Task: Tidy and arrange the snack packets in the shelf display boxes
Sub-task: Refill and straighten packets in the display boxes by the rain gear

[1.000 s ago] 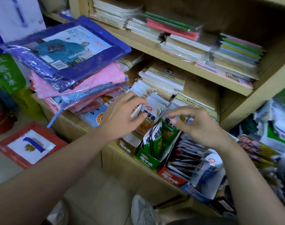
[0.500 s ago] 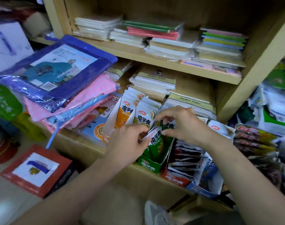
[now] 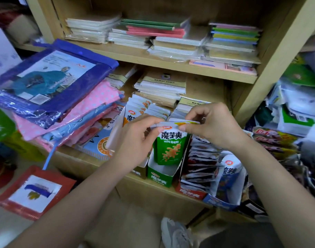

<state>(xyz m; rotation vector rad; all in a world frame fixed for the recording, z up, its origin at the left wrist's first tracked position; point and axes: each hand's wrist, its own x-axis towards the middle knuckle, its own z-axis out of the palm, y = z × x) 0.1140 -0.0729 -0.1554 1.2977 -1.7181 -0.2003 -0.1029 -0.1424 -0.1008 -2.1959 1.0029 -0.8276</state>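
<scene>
The left hand [image 3: 135, 145] and right hand [image 3: 214, 127] each pinch the top seam of the green packet [image 3: 168, 147] standing inside the green display box [image 3: 159, 175], where so slight a fingertip hold may let it slump into that box's bare front.

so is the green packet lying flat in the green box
No, the green packet is held upright in the green box, with the left hand and right hand pinching its top edge.
</scene>
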